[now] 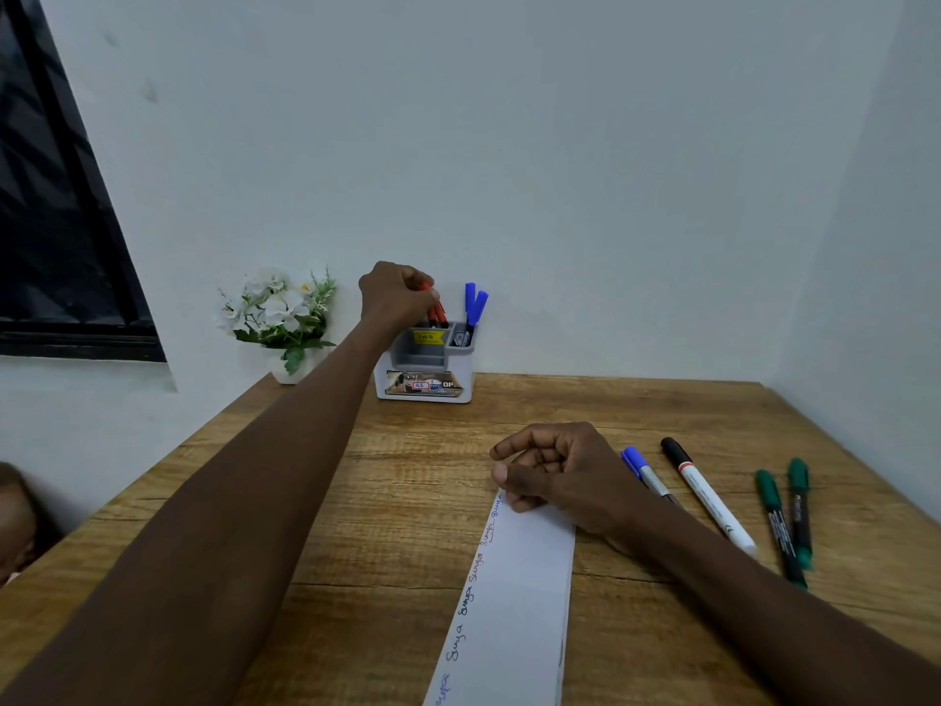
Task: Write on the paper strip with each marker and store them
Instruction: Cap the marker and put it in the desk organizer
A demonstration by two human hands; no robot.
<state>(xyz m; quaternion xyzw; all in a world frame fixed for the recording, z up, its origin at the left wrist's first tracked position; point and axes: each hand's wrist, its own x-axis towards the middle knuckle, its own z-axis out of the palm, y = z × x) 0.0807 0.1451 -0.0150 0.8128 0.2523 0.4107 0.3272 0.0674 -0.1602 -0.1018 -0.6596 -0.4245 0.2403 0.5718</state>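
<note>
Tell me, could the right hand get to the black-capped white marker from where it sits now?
Probably yes. The right hand rests curled and empty on the paper strip; the black-capped white marker lies uncovered just to its right. Only a blue marker lies flat between them, easy to pass over.

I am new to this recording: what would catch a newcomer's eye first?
At the back wall, the left hand grips red markers standing in the desk organizer. Nearer, the right hand rests curled on the far end of the paper strip. Loose markers lie to its right.
</note>
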